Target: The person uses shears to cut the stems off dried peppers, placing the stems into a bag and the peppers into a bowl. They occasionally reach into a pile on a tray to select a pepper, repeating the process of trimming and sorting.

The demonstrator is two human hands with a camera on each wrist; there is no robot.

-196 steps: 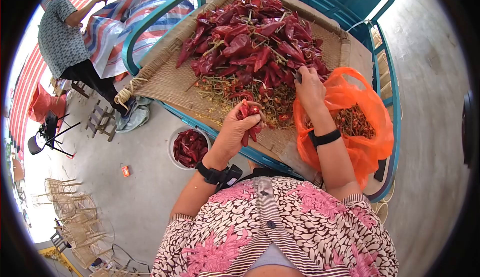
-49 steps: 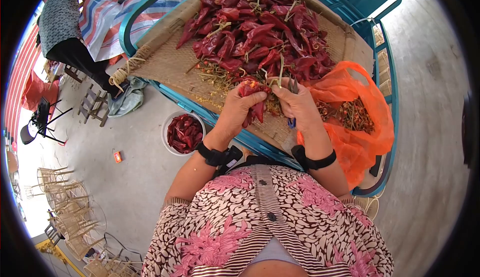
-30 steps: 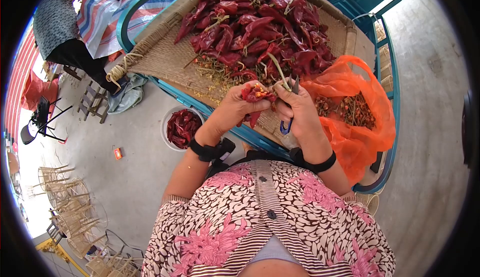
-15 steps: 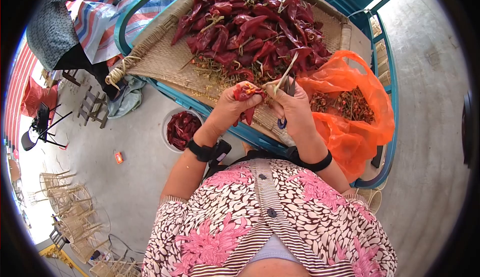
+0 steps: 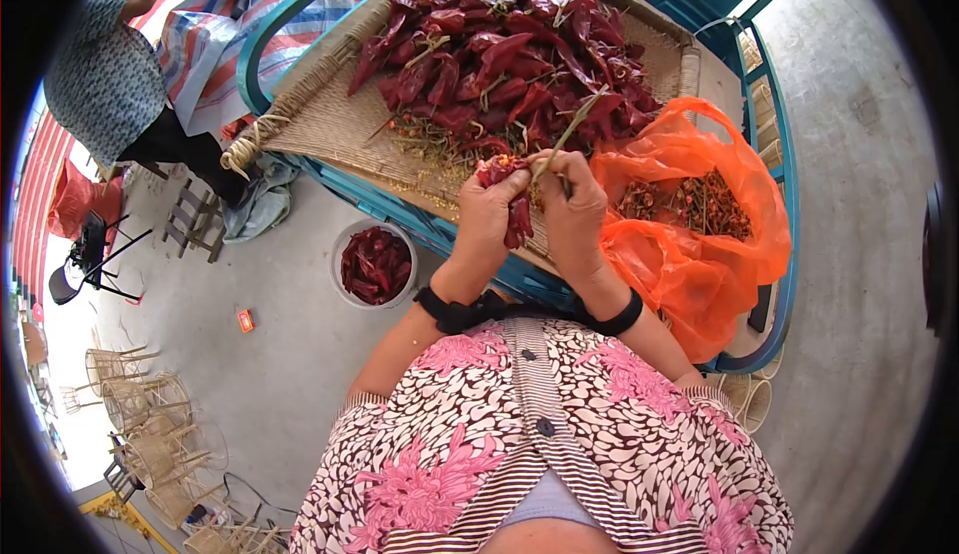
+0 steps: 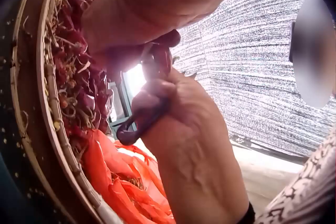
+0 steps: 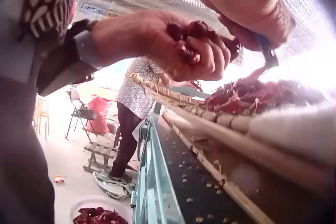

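In the head view my left hand point(image 5: 481, 222) grips several dried red peppers point(image 5: 518, 222) over the near edge of the woven tray point(image 5: 320, 119). Cut ends with seeds show at the top of the bunch. Close beside it, my right hand point(image 5: 574, 216) pinches a long pale stem point(image 5: 581, 119) that points up and away. That same hand also holds scissors, whose dark blue handle loop point(image 6: 126, 133) shows in the left wrist view. A large heap of dried red peppers point(image 5: 499, 54) covers the tray's far part, with stems and seeds scattered along its near side.
An orange plastic bag point(image 5: 689, 264) with stems and seeds inside lies right of the tray. A white bucket point(image 5: 341, 289) of red peppers stands on the floor at left. The tray rests on a teal cart point(image 5: 782, 204). Another person point(image 5: 110, 74) stands at upper left.
Since the earliest frame, my right hand has come from the heap to beside the left hand, with a stem in its fingers. Lately both hands have drawn closer together; the scissors' blue handle has left the head view.
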